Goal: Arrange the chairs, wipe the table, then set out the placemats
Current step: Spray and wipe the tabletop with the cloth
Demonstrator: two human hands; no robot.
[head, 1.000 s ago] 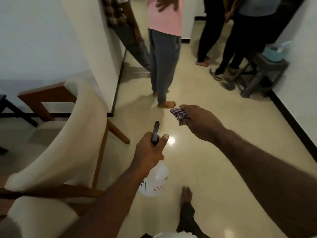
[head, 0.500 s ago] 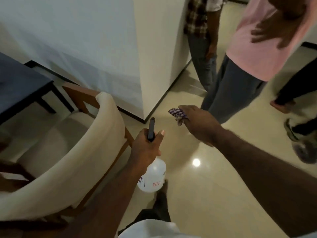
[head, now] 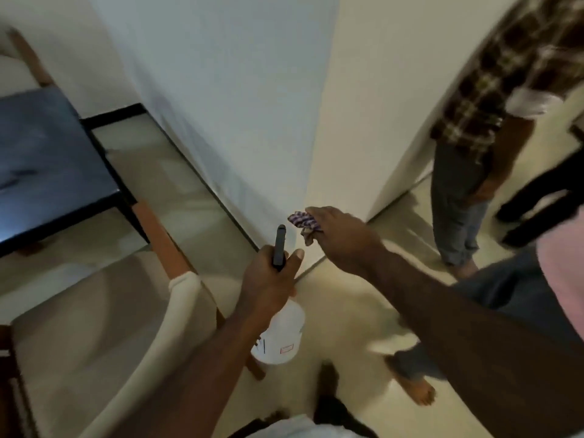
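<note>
My left hand (head: pixel 271 276) grips the black trigger head of a white spray bottle (head: pixel 281 338), which hangs below my fist over the floor. My right hand (head: pixel 341 238) holds a crumpled striped purple cloth (head: pixel 303 224) out in front, just beyond the bottle's nozzle. A cream upholstered chair (head: pixel 104 327) with a wooden frame stands at the lower left, its curved back close to my left forearm. The dark table (head: pixel 47 165) shows at the left edge, beyond the chair.
A white wall corner (head: pixel 313 153) juts out straight ahead, close to both hands. A person in a plaid shirt (head: pixel 493 90) stands against the wall at right. Another in a pink top (head: pixel 565 279) is near my right arm, a bare foot (head: pixel 417 393) on the glossy floor.
The view has swung left: the wall corner now fills the middle, the table has come further into sight, and the standing people have slid right. Both hands keep their hold.
</note>
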